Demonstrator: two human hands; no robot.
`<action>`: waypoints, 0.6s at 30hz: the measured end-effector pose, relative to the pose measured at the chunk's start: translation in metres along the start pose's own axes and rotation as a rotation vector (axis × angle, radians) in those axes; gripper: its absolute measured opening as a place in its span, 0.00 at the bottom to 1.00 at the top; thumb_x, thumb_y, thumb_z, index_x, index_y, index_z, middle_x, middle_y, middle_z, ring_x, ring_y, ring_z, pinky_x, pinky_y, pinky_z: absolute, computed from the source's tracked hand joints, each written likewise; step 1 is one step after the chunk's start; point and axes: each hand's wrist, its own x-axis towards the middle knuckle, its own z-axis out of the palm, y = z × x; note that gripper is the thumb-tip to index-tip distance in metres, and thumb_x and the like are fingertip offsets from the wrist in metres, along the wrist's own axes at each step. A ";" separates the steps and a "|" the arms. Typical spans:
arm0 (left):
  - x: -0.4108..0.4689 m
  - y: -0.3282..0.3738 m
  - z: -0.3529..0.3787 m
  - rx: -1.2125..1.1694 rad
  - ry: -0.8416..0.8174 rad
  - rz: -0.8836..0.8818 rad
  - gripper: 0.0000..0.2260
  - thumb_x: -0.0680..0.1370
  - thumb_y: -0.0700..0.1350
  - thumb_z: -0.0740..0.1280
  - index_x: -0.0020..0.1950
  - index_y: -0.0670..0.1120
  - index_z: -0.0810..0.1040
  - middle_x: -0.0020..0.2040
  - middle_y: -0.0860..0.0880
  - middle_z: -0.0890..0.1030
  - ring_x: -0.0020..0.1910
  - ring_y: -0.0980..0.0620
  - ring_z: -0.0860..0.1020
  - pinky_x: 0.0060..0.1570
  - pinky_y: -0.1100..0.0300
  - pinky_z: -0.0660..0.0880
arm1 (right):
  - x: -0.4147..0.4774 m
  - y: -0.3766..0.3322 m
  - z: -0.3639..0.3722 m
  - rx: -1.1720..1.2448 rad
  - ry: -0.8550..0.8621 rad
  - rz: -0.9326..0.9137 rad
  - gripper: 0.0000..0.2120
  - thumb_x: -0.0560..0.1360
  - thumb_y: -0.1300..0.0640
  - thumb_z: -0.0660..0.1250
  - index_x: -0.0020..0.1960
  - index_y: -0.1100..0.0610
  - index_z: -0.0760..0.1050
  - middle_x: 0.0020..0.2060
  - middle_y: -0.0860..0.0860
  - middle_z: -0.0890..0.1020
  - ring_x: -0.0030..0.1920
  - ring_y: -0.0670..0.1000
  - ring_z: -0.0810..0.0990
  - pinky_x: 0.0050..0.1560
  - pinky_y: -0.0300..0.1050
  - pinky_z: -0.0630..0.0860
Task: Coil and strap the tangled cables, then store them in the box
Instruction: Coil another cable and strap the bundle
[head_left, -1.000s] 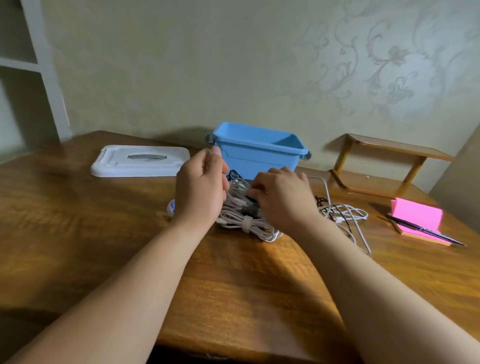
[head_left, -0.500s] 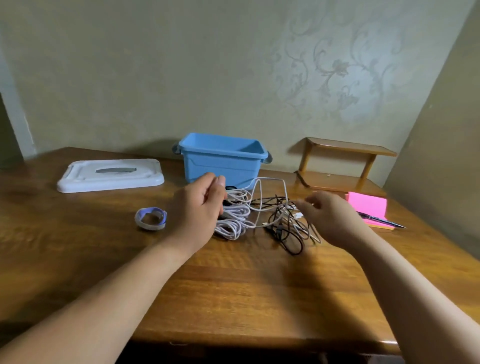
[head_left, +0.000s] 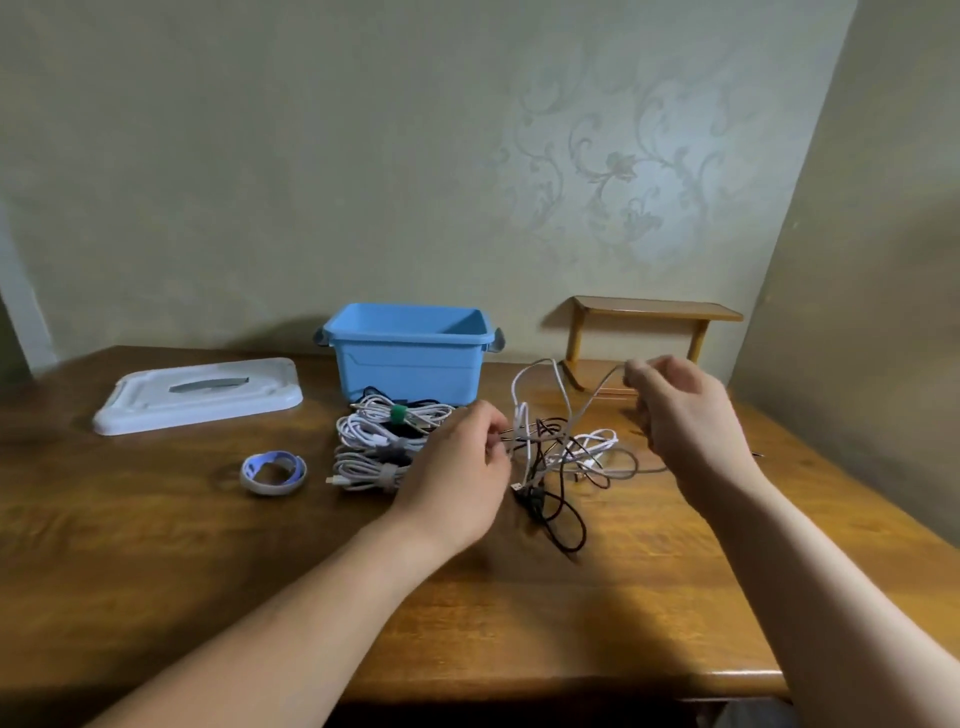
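Three or so coiled bundles (head_left: 382, 441) are seen just in front of the blue box (head_left: 410, 358). Each is cinched by a strap, one of them by a green strap (head_left: 398, 414). These are judged to be finished as to coiling and strapping, but none has been placed inside the box, and nothing is seen above its rim. To the front right of the box a loose tangle (head_left: 561, 457) of white, grey and black cables is spread on the table (head_left: 156, 545). The left hand (head_left: 457, 467) is held in front of the box's right corner, its fingers curled together and apparently pinched on strands at the tangle's near edge. The right hand (head_left: 680, 410) is raised further to the right of the box, thumb and fingertips clamped on a pale strand (head_left: 587, 410) that is drawn up out of the tangle. A roll of strap tape (head_left: 272, 472) is set to the front left of the box, and the white lid (head_left: 197, 395) is laid flat to its left. Perhaps half of the work is judged done. The tangle has yet to be separated, coiled and strapped, and every bundle has yet to be put into the box.
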 end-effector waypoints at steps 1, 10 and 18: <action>0.003 0.002 0.003 0.037 -0.016 -0.017 0.06 0.87 0.43 0.62 0.62 0.49 0.76 0.56 0.54 0.79 0.53 0.55 0.78 0.53 0.57 0.77 | -0.001 0.005 -0.002 -0.091 -0.023 0.019 0.11 0.83 0.48 0.68 0.49 0.55 0.81 0.37 0.53 0.82 0.38 0.52 0.78 0.39 0.51 0.73; 0.066 0.012 0.009 0.221 -0.066 -0.199 0.08 0.87 0.42 0.60 0.63 0.44 0.76 0.56 0.46 0.78 0.51 0.45 0.78 0.48 0.52 0.76 | 0.006 0.007 0.002 -0.573 0.127 -0.324 0.10 0.84 0.52 0.64 0.61 0.54 0.81 0.55 0.52 0.83 0.55 0.54 0.80 0.56 0.56 0.79; 0.086 0.008 0.029 0.441 -0.336 -0.244 0.06 0.82 0.47 0.69 0.50 0.44 0.80 0.41 0.46 0.80 0.39 0.46 0.79 0.35 0.54 0.74 | 0.036 0.019 0.073 -0.434 -0.255 -0.021 0.15 0.84 0.60 0.61 0.67 0.52 0.78 0.59 0.53 0.85 0.52 0.52 0.84 0.55 0.55 0.83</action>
